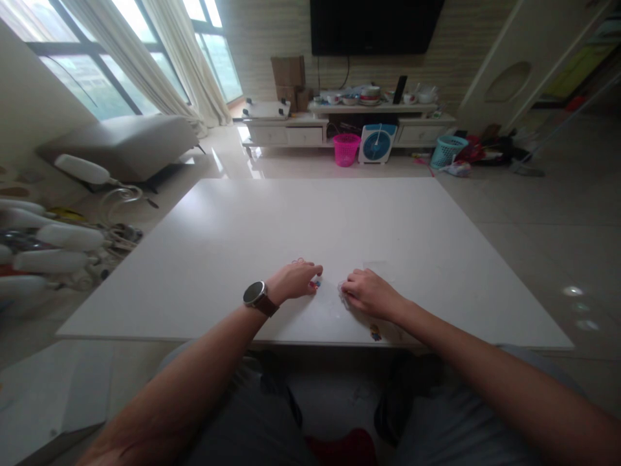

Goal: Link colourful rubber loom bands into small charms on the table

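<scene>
My left hand (295, 279), with a watch (254, 295) on its wrist, rests low over the white table (310, 220). Its thumb and fingers curl around a small red-and-blue piece (315, 285), too small to name. Thin pinkish loops (297, 260) show just behind the knuckles. To the right, my right hand (367, 292) is closed on a small clear plastic item (342, 291), partly hidden by the fingers. Nearer the front edge lies a little yellow-and-blue figure (375, 332). A flat transparent sheet or bag (381, 266) lies behind my right hand.
Beyond the table stand a low white cabinet (310, 136) with dishes, a pink basket (346, 150), a blue-and-white fan (377, 144) and a turquoise basket (447, 152). White lamp-like shapes (68, 238) crowd the left. The table's front edge runs just before my legs.
</scene>
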A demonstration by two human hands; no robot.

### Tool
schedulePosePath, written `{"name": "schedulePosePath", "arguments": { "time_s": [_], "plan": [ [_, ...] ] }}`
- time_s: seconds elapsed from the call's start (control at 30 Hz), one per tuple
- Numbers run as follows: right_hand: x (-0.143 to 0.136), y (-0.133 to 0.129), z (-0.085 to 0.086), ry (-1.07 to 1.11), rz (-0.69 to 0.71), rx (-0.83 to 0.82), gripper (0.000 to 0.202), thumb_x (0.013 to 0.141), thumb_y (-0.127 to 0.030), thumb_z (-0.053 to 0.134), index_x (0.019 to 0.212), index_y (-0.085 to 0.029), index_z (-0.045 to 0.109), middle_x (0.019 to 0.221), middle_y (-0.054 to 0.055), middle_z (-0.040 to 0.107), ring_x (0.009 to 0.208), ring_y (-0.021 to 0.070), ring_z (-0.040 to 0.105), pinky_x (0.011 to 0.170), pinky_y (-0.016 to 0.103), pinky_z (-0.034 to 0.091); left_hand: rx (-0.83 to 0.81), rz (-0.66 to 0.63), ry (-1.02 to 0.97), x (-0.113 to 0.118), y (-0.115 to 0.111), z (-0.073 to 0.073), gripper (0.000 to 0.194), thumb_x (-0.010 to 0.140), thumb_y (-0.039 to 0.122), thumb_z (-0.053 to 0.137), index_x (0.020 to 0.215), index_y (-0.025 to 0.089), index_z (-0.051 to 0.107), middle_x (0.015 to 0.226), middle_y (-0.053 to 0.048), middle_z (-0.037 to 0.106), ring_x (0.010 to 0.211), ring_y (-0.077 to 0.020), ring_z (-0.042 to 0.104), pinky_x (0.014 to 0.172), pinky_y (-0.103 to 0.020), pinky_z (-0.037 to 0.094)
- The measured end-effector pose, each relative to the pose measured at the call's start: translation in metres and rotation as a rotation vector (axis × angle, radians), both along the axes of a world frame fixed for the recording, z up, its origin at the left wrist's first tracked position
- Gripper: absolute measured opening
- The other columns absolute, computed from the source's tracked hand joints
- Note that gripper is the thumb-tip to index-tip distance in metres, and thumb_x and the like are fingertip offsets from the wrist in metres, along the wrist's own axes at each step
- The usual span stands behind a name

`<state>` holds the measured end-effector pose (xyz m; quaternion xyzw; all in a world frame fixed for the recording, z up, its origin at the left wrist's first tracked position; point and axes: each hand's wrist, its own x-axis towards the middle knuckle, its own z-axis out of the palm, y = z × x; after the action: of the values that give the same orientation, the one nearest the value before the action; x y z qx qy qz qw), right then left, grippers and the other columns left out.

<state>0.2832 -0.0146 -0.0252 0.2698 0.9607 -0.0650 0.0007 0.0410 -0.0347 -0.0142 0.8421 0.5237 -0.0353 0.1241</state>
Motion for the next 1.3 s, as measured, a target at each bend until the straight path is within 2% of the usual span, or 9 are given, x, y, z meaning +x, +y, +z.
{"name": "schedulePosePath", "arguments": {
  "time_s": [0.2, 0.33, 0.5, 0.67, 0.8, 0.9, 1.13, 1.3],
  "plan": [
    [0.001, 0.001, -0.002, 0.055, 0.008, 0.009, 0.015, 0.092, -0.021, 0.054, 0.086, -0.016, 0.067, 0.086, 0.008, 0.068, 0.087, 0.0206, 0.055, 0.075, 0.033, 0.032, -0.031, 0.01, -0.013, -0.001, 0.0, 0.001, 0.027, 0.084, 0.026, 0.059, 0.11, 0.021, 0.062, 0.104, -0.007, 0.069, 0.099, -0.0231, 0.062, 0.085, -0.032, 0.049],
    [0.0, 0.002, 0.0, 0.117, 0.02, -0.002, 0.017, 0.092, -0.021, 0.054, 0.086, -0.015, 0.068, 0.082, 0.009, 0.067, 0.084, 0.0214, 0.055, 0.076, 0.034, 0.035, 0.008, 0.001, -0.043, -0.003, 0.001, 0.0, 0.029, 0.082, 0.027, 0.06, 0.111, 0.023, 0.061, 0.106, -0.006, 0.067, 0.096, -0.0225, 0.062, 0.081, -0.031, 0.048],
    [0.001, 0.004, 0.005, 0.295, 0.004, -0.076, 0.014, 0.09, -0.018, 0.056, 0.088, -0.014, 0.07, 0.086, 0.01, 0.069, 0.086, 0.0219, 0.056, 0.082, 0.035, 0.042, 0.067, -0.063, -0.169, 0.001, 0.0, 0.013, 0.039, 0.075, 0.027, 0.067, 0.113, 0.023, 0.057, 0.105, -0.004, 0.064, 0.08, -0.0173, 0.061, 0.069, -0.028, 0.046],
    [-0.002, -0.001, 0.008, 0.556, -0.148, -0.291, 0.014, 0.083, -0.014, 0.062, 0.092, -0.016, 0.072, 0.089, 0.007, 0.071, 0.085, 0.0194, 0.061, 0.08, 0.033, 0.048, 0.094, -0.148, -0.381, 0.009, -0.001, 0.022, 0.023, 0.085, 0.027, 0.064, 0.106, 0.022, 0.056, 0.103, -0.003, 0.063, 0.083, -0.0143, 0.06, 0.07, -0.025, 0.044],
    [-0.005, -0.007, 0.012, 0.679, -0.296, -0.556, 0.017, 0.081, -0.018, 0.065, 0.094, -0.019, 0.075, 0.09, 0.004, 0.073, 0.079, 0.0161, 0.064, 0.076, 0.03, 0.051, 0.126, -0.18, -0.408, 0.014, -0.002, 0.019, 0.017, 0.09, 0.036, 0.061, 0.098, 0.021, 0.058, 0.096, -0.002, 0.064, 0.076, -0.0123, 0.058, 0.067, -0.024, 0.041],
    [-0.006, -0.008, 0.013, 0.714, -0.349, -0.668, 0.017, 0.081, -0.021, 0.065, 0.094, -0.019, 0.076, 0.092, 0.004, 0.075, 0.078, 0.016, 0.065, 0.075, 0.03, 0.052, 0.151, -0.209, -0.398, 0.017, -0.003, 0.018, 0.016, 0.095, 0.037, 0.056, 0.095, 0.021, 0.06, 0.092, -0.001, 0.064, 0.073, -0.0112, 0.056, 0.065, -0.023, 0.038],
    [-0.006, -0.005, 0.014, 0.747, -0.423, -0.78, 0.019, 0.08, -0.024, 0.066, 0.096, -0.017, 0.072, 0.095, 0.005, 0.076, 0.081, 0.0171, 0.067, 0.076, 0.031, 0.052, 0.147, -0.202, -0.426, 0.018, -0.002, 0.015, 0.012, 0.092, 0.026, 0.056, 0.099, 0.021, 0.064, 0.096, -0.002, 0.068, 0.078, -0.0117, 0.061, 0.068, -0.022, 0.041],
    [-0.007, -0.006, 0.018, 0.764, -0.458, -0.693, 0.016, 0.079, -0.021, 0.066, 0.095, -0.017, 0.067, 0.093, 0.005, 0.075, 0.083, 0.0166, 0.067, 0.074, 0.03, 0.052, 0.066, -0.19, -0.316, 0.015, 0.0, 0.016, 0.014, 0.084, 0.019, 0.059, 0.094, 0.022, 0.069, 0.094, -0.002, 0.07, 0.078, -0.0133, 0.062, 0.071, -0.024, 0.044]
  ]
}}
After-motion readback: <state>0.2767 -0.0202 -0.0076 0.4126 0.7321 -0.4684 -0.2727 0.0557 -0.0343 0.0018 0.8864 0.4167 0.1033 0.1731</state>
